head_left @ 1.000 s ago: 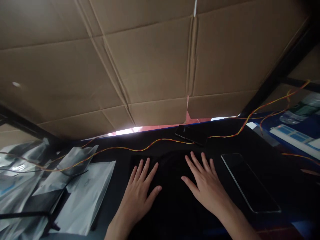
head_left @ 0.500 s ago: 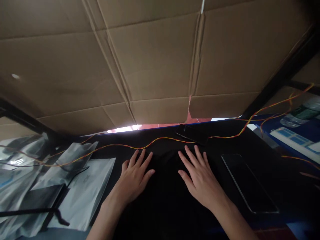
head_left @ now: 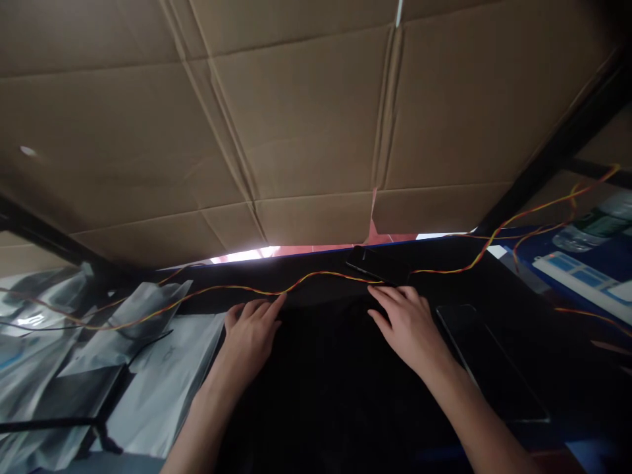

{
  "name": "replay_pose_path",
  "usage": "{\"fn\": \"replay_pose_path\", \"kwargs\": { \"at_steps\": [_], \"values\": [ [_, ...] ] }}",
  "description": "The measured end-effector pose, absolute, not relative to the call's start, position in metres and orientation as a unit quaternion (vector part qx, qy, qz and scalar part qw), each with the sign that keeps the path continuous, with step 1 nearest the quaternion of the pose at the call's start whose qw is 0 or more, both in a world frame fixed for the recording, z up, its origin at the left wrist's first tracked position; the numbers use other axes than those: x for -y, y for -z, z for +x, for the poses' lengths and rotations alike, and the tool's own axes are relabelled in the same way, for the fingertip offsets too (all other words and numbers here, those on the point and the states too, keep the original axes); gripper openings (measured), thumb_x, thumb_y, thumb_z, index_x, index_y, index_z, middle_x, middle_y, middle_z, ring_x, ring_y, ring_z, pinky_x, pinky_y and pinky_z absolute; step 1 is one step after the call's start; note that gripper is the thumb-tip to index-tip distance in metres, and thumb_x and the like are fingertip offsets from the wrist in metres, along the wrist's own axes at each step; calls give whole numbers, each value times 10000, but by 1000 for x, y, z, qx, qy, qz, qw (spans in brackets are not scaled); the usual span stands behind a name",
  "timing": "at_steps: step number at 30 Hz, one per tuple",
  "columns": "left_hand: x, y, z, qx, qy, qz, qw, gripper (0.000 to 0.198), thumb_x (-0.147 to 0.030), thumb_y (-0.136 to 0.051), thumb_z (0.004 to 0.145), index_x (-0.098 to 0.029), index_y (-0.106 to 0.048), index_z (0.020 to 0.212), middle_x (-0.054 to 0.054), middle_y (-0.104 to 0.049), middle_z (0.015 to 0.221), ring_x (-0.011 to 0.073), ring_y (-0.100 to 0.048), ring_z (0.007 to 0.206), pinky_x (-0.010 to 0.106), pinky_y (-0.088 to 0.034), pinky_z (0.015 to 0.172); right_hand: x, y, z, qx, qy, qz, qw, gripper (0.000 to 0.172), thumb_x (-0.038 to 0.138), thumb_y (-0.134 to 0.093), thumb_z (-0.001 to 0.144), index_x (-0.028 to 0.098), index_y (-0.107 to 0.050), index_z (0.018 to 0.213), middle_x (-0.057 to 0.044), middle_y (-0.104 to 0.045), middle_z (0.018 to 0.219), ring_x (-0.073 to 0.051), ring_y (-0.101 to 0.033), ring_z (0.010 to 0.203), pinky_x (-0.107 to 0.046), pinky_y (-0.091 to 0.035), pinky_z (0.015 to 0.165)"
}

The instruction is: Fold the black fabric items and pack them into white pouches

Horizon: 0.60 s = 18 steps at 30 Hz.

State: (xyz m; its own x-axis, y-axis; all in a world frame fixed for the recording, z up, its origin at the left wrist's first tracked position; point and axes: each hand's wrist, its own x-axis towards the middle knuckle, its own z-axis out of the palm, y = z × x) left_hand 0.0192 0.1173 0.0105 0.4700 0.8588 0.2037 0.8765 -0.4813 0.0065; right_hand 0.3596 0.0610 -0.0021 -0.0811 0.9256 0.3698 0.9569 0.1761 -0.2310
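Both my hands rest near the far edge of a dark black cloth [head_left: 316, 388], spread over the black table surface. My left hand [head_left: 251, 332] is open, index finger stretched forward near a red-and-yellow twisted wire [head_left: 323, 272], the other fingers bent. Its thumb is mostly hidden. My right hand [head_left: 407, 322] is open too, its fingers close together and its thumb apart from the index finger. Those fingertips lie just below a black phone-like object [head_left: 375, 263]. Neither hand visibly lifts anything. Right of my right hand lies a flat clear-edged dark panel [head_left: 494, 362].
Plastic bags [head_left: 162, 375] and a black strap [head_left: 49, 424] crowd the left side. A cardboard wall [head_left: 306, 118] rises behind, between dark frame bars [head_left: 553, 138]. At the right are a plastic bottle [head_left: 595, 224] and a white-and-blue box [head_left: 582, 280].
My spread fingers have drawn closer together and bent. The left hand has shifted slightly left, and the right hand slightly right. The wire and the phone-like object stay in place.
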Motion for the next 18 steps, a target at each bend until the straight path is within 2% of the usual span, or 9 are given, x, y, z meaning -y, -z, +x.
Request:
{"fn": "replay_pose_path", "kwargs": {
  "at_steps": [3,6,9,12,15,18],
  "values": [
    [-127,-22,16,494,97,-862,58,367,-138,-582,1015,-287,-763,1297,78,-808,1141,309,-708,1026,519,-462,1001,-73,-5,360,744,41,-628,227,259,172,-571,1057,225,-770,1215,-85,-803,1108,-321,-667,1004,-491,-522,836],
    [-123,-35,9,465,121,-874,67,248,-181,-572,1044,-278,-798,1077,63,-774,1072,289,-675,972,502,-449,980,-65,-17,364,752,53,-607,252,236,132,-557,1056,239,-761,1107,-65,-766,1065,-289,-651,1004,-466,-494,867],
    [-98,-40,-3,422,152,-891,67,292,-235,-514,1097,-290,-799,1063,46,-729,961,257,-652,899,458,-457,926,-36,-23,370,764,64,-578,278,248,110,-532,1073,248,-738,1094,-45,-735,1039,-257,-648,1025,-444,-474,933],
    [-65,-31,-14,380,176,-908,28,323,-206,-505,1108,-309,-809,1066,22,-693,896,200,-637,809,367,-488,812,-5,-15,376,774,60,-562,286,293,44,-505,1040,243,-720,1053,-41,-719,1018,-246,-657,1023,-433,-467,943],
    [-37,-17,-20,358,171,-917,-51,270,-209,-588,1081,-332,-804,1186,28,-714,1014,189,-678,872,316,-559,787,14,3,382,779,30,-568,262,304,46,-509,1023,252,-726,1072,-45,-731,1057,-254,-680,1057,-432,-494,927],
    [-21,-15,-25,370,145,-915,-65,331,-294,-654,1058,-378,-758,1360,40,-742,1191,221,-728,1000,340,-631,853,24,12,384,775,11,-580,251,321,105,-500,1056,281,-743,1170,-50,-754,1159,-267,-703,1145,-449,-549,947]
  ]
}}
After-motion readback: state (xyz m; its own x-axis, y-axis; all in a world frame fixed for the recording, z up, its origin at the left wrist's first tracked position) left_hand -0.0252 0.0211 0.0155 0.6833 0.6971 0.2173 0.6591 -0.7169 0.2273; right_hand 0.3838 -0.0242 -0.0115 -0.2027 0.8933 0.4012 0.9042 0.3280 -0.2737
